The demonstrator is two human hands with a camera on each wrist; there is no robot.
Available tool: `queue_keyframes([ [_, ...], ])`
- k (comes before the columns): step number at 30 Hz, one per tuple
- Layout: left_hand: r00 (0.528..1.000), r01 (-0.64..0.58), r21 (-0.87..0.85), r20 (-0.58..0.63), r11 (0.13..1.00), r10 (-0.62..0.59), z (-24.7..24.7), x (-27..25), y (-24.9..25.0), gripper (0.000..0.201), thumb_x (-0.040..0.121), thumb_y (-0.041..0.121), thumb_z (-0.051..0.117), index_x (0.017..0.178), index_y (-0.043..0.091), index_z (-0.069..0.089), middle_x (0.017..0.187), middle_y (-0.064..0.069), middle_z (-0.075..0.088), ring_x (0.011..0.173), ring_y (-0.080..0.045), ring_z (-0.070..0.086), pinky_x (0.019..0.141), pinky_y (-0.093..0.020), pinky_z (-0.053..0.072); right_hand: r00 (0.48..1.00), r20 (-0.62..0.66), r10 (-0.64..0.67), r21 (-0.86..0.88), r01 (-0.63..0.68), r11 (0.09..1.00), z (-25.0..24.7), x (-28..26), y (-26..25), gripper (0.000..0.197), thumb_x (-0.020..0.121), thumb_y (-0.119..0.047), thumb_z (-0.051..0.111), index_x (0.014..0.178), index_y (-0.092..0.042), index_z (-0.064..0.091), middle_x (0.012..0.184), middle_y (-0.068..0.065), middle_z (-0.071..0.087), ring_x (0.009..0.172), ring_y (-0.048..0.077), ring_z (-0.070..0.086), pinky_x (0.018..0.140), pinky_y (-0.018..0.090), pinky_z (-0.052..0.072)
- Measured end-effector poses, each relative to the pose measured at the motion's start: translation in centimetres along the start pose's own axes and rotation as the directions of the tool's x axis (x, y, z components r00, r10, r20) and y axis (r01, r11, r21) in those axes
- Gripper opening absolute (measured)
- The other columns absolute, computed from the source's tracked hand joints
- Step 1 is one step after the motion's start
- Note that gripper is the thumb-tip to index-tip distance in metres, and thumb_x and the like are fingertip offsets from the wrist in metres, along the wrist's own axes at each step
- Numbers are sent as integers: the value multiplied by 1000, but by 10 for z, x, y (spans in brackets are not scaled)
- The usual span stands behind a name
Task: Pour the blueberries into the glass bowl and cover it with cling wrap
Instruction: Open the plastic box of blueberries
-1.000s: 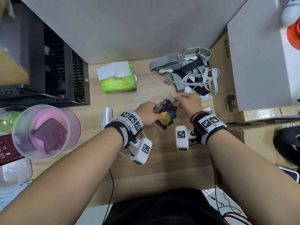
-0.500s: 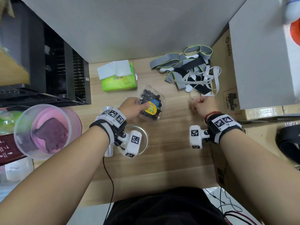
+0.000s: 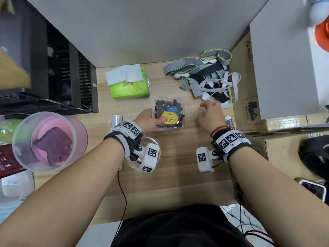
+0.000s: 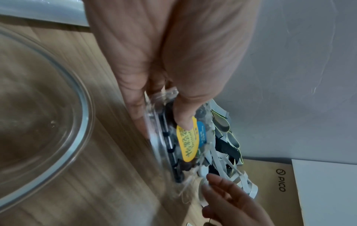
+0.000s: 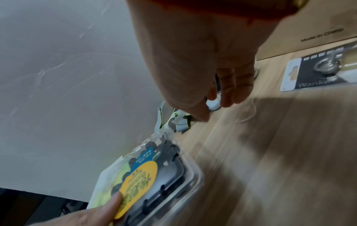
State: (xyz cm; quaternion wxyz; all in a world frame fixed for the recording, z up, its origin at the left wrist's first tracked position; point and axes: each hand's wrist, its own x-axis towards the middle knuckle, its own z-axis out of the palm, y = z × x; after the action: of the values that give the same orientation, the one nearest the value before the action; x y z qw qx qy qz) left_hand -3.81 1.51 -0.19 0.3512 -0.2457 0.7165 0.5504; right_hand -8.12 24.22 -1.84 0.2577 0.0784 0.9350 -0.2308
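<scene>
On the wooden desk [image 3: 178, 175], left hand [image 3: 147, 120] gripping the closed blueberry box [image 3: 168, 114] just beyond the glass bowl [image 3: 157, 145], right hand [image 3: 210, 114] hovering slack and empty alongside, risking berries scattering should the lid pop during opening.

Yellow/blue label [image 3: 171, 116] on clear blueberry box [image 3: 179, 128]; green tissue pack [image 3: 129, 90].
</scene>
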Motion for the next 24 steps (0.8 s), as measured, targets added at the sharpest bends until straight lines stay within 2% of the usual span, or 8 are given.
queue_keyframes([
  [2,1000,5,-24,5,1000,-5,1,-3,-2,34,92,19,69,123,7,60,119,-9,69,104,-22,63,100,-40,49,999,20,-28,95,26,995,3,-1,-10,31,93,-30,58,120,-15,59,122,7,57,102,22,60,94,35,49],
  [4,1000,20,-98,8,995,-19,1,-2,-6,37,84,23,74,118,12,63,119,-11,70,109,-27,66,103,-49,49,979,202,-22,316,-44,948,6,-6,-22,38,95,-44,55,119,-14,59,112,7,67,90,20,66,82,38,58],
  [6,999,32,-173,44,984,-25,0,-4,-6,27,84,18,73,109,18,64,120,-13,70,109,-30,67,97,-51,52,946,320,-50,427,-97,899,11,-9,-31,42,96,-41,55,124,-10,54,112,10,66,80,16,65,59,27,58],
  [8,999,38,-272,39,961,-29,-2,-13,1,18,92,12,69,106,19,61,115,-10,69,96,-23,68,84,-41,58,954,282,-104,432,-29,901,15,-9,-36,40,97,-36,57,126,-10,52,102,10,65,73,16,60,52,22,50],
  [10,998,48,-350,43,936,-35,-3,-18,5,22,93,19,67,114,18,60,112,-4,68,91,-18,65,85,-40,58,962,229,-149,417,41,908,18,-7,-38,40,94,-38,59,127,-18,53,87,7,63,71,18,57,63,31,47],
  [13,999,35,-378,39,925,-22,-5,-23,6,40,90,31,70,126,19,56,121,1,68,104,-16,65,86,-44,57,966,167,-197,395,118,911,16,-12,-45,63,91,-34,64,146,-33,34,96,5,63,85,20,60,78,39,52],
  [18,1000,-8,-479,-24,878,-4,-7,-31,5,64,87,29,75,139,24,38,134,4,59,113,-17,63,78,-46,60,951,92,-294,298,255,920,12,-23,-61,78,93,-21,64,156,-25,19,136,6,55,121,22,56,97,47,51],
  [24,999,-47,-553,-40,832,30,-9,-48,5,58,89,51,64,137,32,38,133,4,61,114,-21,65,84,-53,58,963,3,-269,333,253,908,16,-35,-74,68,92,-18,64,151,-18,30,135,10,59,121,26,59,103,44,47],
])
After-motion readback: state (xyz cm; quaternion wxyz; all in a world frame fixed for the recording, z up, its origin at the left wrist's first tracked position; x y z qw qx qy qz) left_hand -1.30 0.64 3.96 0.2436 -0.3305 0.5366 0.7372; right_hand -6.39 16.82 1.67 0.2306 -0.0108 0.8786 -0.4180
